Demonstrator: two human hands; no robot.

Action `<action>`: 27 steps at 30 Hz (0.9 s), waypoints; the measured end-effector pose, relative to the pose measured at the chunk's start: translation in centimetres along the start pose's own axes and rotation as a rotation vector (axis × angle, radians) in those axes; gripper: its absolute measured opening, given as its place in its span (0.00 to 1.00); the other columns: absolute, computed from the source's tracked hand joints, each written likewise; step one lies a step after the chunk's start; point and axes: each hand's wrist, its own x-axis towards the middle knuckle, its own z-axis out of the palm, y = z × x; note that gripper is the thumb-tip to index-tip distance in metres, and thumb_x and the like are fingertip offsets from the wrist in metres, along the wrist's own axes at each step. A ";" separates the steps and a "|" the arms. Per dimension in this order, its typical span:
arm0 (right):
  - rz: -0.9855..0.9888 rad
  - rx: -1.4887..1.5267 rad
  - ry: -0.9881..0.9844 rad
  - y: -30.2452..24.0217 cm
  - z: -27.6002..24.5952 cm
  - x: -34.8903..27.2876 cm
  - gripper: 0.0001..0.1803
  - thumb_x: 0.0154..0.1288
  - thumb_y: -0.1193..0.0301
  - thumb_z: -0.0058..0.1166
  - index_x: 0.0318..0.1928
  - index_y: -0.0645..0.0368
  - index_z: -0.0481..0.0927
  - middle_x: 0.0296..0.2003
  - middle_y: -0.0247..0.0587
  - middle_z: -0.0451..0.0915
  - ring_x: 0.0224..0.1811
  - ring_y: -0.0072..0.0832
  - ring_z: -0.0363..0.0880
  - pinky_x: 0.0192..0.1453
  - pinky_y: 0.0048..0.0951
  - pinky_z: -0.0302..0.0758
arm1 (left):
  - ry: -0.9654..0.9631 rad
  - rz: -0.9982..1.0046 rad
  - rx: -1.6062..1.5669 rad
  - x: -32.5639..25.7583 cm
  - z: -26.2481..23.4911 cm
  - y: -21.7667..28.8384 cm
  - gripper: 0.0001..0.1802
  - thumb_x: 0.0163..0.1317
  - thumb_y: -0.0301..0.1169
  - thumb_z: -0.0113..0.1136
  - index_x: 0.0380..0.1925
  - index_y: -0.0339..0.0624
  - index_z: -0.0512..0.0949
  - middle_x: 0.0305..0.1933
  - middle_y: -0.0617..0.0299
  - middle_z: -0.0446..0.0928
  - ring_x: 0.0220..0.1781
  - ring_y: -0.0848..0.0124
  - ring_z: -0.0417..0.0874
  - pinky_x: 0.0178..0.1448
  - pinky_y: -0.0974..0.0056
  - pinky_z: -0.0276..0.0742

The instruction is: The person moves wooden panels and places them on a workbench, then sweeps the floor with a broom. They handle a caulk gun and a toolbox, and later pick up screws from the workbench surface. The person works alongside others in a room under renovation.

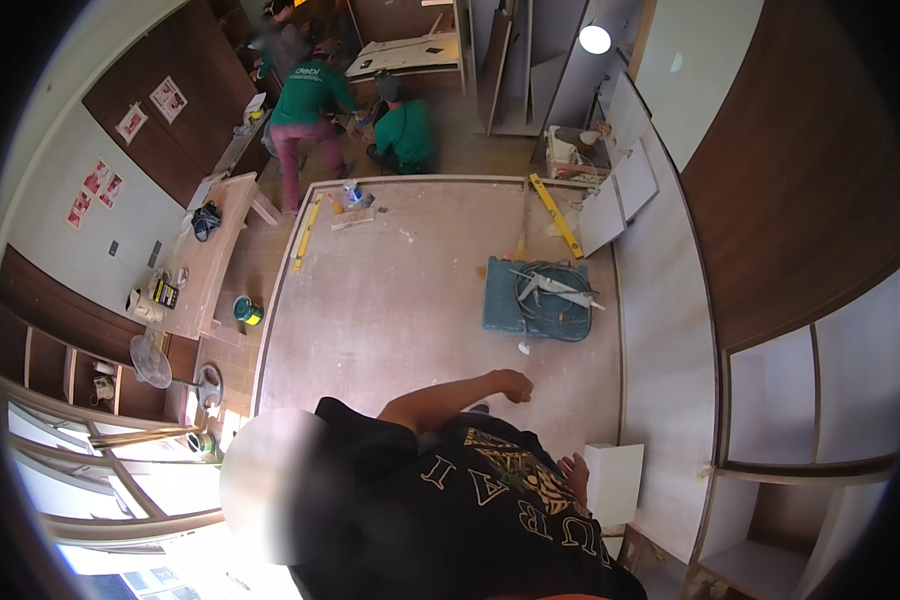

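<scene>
The left hand [513,385] is loosely curled above the wide pale board [370,290], near a teal case [505,308]; the right hand [575,473] is just beside a white block [617,485].

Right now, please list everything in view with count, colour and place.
Large board: 1, pinkish, centre
Spirit levels: 2, yellow, board's far corners
Case: 1, teal, board's right side
Tool: 1, pale grey, on case
Coiled cable: 1, dark, on case
Bench: 1, light wood, left
Can: at least 1, green, left floor
Fan: 1, grey, lower left
Box-like piece: 1, white, lower right
Lamp: 1, white, upper right
Wall sheets: several, red-white, left
Shelving: count unclear, brown and white, both sides
Co-workers: at least 4, green or dark shirts, far end and near
Own hands: none in view
</scene>
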 end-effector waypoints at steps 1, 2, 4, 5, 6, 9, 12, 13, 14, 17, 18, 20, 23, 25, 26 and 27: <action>0.010 -0.012 -0.019 -0.8 -0.9 1.2 0.30 0.70 0.59 0.42 0.66 0.65 0.58 0.57 0.58 0.70 0.54 0.43 0.75 0.55 0.39 0.74 | -0.022 -0.053 -0.017 -0.3 0.1 -0.4 0.23 0.63 0.48 0.48 0.45 0.42 0.77 0.43 0.48 0.80 0.48 0.50 0.79 0.52 0.51 0.73; 0.022 -0.019 -0.043 -1.1 -2.0 2.5 0.31 0.70 0.59 0.42 0.66 0.65 0.58 0.57 0.58 0.69 0.54 0.43 0.75 0.56 0.39 0.74 | -0.045 -0.110 -0.029 -0.6 0.2 -0.9 0.23 0.64 0.50 0.48 0.48 0.46 0.76 0.45 0.50 0.80 0.51 0.52 0.78 0.54 0.52 0.72; 0.029 -0.097 -0.033 -2.3 -4.6 2.5 0.31 0.70 0.59 0.44 0.66 0.65 0.58 0.55 0.58 0.70 0.53 0.44 0.75 0.57 0.40 0.74 | -0.081 -0.244 -0.056 -1.5 0.4 1.2 0.23 0.63 0.51 0.47 0.47 0.46 0.76 0.45 0.51 0.80 0.49 0.52 0.79 0.53 0.53 0.72; 0.049 -0.118 -0.025 -2.7 -5.6 2.6 0.30 0.69 0.59 0.44 0.65 0.64 0.59 0.54 0.57 0.71 0.52 0.43 0.76 0.56 0.40 0.74 | -0.066 -0.244 -0.087 -1.6 1.2 2.0 0.23 0.64 0.51 0.47 0.46 0.46 0.76 0.45 0.50 0.80 0.49 0.52 0.79 0.53 0.52 0.72; 0.062 -0.134 -0.020 -3.2 -6.6 3.2 0.29 0.69 0.59 0.45 0.65 0.63 0.60 0.53 0.56 0.72 0.51 0.42 0.76 0.54 0.39 0.75 | -0.046 -0.246 -0.111 -1.5 1.6 2.6 0.23 0.64 0.51 0.46 0.46 0.46 0.76 0.44 0.50 0.80 0.48 0.52 0.79 0.53 0.52 0.73; 0.081 -0.188 -0.014 -4.0 -9.9 4.9 0.26 0.69 0.59 0.46 0.62 0.58 0.64 0.49 0.49 0.75 0.45 0.37 0.78 0.48 0.39 0.74 | 0.019 -0.211 -0.153 -0.4 3.3 5.7 0.22 0.64 0.50 0.46 0.46 0.46 0.77 0.44 0.50 0.80 0.48 0.52 0.79 0.53 0.52 0.73; 0.080 -0.167 -0.010 -4.1 -12.6 6.7 0.24 0.67 0.58 0.48 0.60 0.55 0.67 0.45 0.45 0.77 0.38 0.33 0.80 0.40 0.34 0.75 | 0.048 -0.190 -0.173 1.8 4.6 10.4 0.21 0.64 0.48 0.47 0.45 0.45 0.77 0.44 0.50 0.80 0.48 0.52 0.79 0.52 0.51 0.73; 0.073 -0.168 -0.011 -4.4 -13.8 7.6 0.24 0.67 0.58 0.49 0.59 0.55 0.67 0.44 0.45 0.78 0.37 0.33 0.80 0.38 0.33 0.75 | 0.051 -0.172 -0.186 2.9 4.7 12.5 0.20 0.63 0.47 0.48 0.44 0.45 0.78 0.43 0.49 0.80 0.47 0.52 0.80 0.52 0.51 0.73; 0.066 -0.165 -0.018 -4.4 -14.3 8.1 0.24 0.67 0.58 0.49 0.59 0.55 0.68 0.44 0.45 0.78 0.36 0.32 0.80 0.36 0.32 0.75 | 0.051 -0.160 -0.192 3.6 4.7 14.0 0.20 0.63 0.47 0.48 0.43 0.45 0.78 0.42 0.48 0.80 0.47 0.52 0.80 0.51 0.51 0.74; 0.045 -0.185 -0.030 -4.1 -13.9 8.5 0.24 0.66 0.58 0.50 0.58 0.55 0.69 0.42 0.45 0.78 0.37 0.33 0.81 0.35 0.31 0.76 | 0.023 0.066 -0.352 4.8 6.2 15.8 0.21 0.61 0.47 0.51 0.45 0.45 0.77 0.43 0.50 0.80 0.48 0.53 0.80 0.51 0.51 0.74; 0.044 -0.186 -0.034 -4.1 -13.9 8.7 0.24 0.66 0.58 0.51 0.58 0.55 0.69 0.43 0.45 0.78 0.38 0.33 0.81 0.36 0.31 0.77 | 0.019 0.018 -0.299 5.1 6.4 15.9 0.20 0.62 0.46 0.50 0.45 0.45 0.77 0.44 0.51 0.80 0.48 0.54 0.80 0.51 0.51 0.74; -0.002 -0.126 -0.148 -3.0 -13.3 8.9 0.24 0.66 0.58 0.51 0.58 0.57 0.68 0.44 0.45 0.77 0.40 0.35 0.81 0.37 0.32 0.77 | 0.015 -0.091 -0.204 4.7 6.9 15.6 0.19 0.63 0.46 0.49 0.44 0.46 0.78 0.44 0.53 0.80 0.47 0.54 0.80 0.51 0.52 0.74; -0.010 -0.082 -0.183 -1.4 -12.4 8.7 0.24 0.67 0.59 0.50 0.57 0.62 0.68 0.45 0.46 0.77 0.41 0.39 0.80 0.39 0.34 0.78 | -0.046 -0.098 0.007 4.1 7.0 15.5 0.18 0.61 0.45 0.51 0.42 0.47 0.78 0.42 0.54 0.80 0.46 0.55 0.80 0.50 0.51 0.74; -0.165 -0.087 -0.252 0.8 -12.4 11.1 0.24 0.68 0.61 0.50 0.55 0.67 0.69 0.44 0.49 0.77 0.41 0.41 0.80 0.42 0.37 0.79 | -0.076 -0.007 -0.051 4.7 6.9 14.6 0.17 0.59 0.45 0.53 0.41 0.47 0.78 0.41 0.54 0.80 0.46 0.54 0.80 0.49 0.51 0.73; -0.372 -0.086 -0.391 1.8 -13.5 12.6 0.23 0.68 0.62 0.50 0.55 0.68 0.69 0.44 0.50 0.77 0.41 0.41 0.79 0.43 0.37 0.79 | -0.090 0.054 -0.066 5.6 6.0 14.2 0.17 0.59 0.45 0.53 0.40 0.47 0.78 0.40 0.55 0.80 0.45 0.54 0.80 0.48 0.51 0.73; -0.428 -0.084 -0.414 2.0 -14.1 12.4 0.23 0.68 0.62 0.50 0.55 0.68 0.69 0.43 0.50 0.77 0.41 0.40 0.79 0.43 0.36 0.79 | -0.081 0.031 -0.091 5.8 5.5 14.8 0.16 0.58 0.45 0.54 0.40 0.48 0.78 0.40 0.54 0.79 0.45 0.54 0.79 0.48 0.51 0.73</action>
